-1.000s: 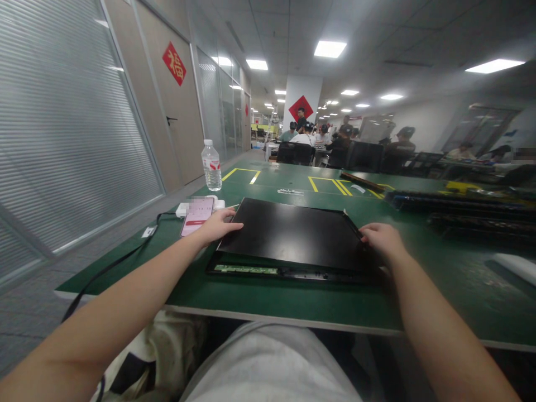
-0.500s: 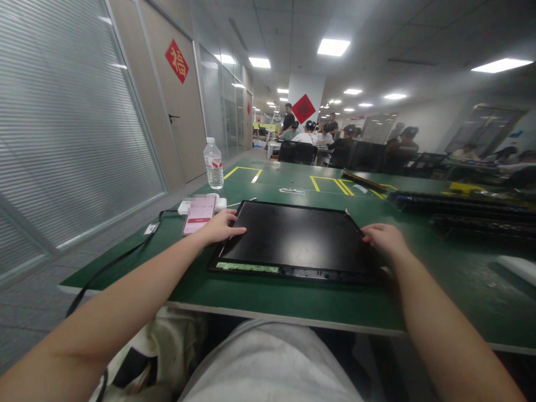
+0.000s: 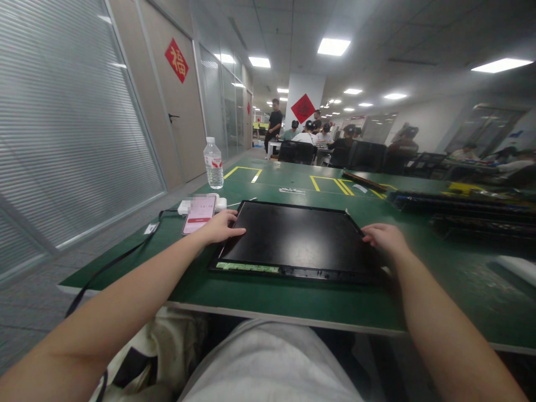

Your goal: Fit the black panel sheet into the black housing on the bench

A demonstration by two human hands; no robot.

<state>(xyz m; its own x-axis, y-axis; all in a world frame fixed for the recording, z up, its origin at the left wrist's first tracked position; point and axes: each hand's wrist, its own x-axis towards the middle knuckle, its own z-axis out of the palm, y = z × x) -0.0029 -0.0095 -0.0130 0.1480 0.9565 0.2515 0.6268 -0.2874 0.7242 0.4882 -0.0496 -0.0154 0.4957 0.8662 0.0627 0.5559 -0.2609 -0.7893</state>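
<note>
A black flat screen panel (image 3: 297, 234) lies face up on the green table (image 3: 268, 298). Along its near edge runs a green strip (image 3: 247, 268) at the left. My left hand (image 3: 224, 226) grips the panel's left edge, with the thumb on top of the screen. At the right edge, my right hand (image 3: 383, 237) has its fingers closed on the frame; its fingertips are partly hidden. A phone (image 3: 199, 215) with a lit screen lies just left of my left hand, beside a white adapter (image 3: 220, 204).
A water bottle (image 3: 214, 163) stands at the far left of the table. Long dark parts (image 3: 456, 204) lie at the right, and a white object (image 3: 519, 269) at the right edge. Yellow tape marks the far side. People sit at tables beyond.
Both hands and the panel have stayed in place. In the background, a standing person in black has moved left.
</note>
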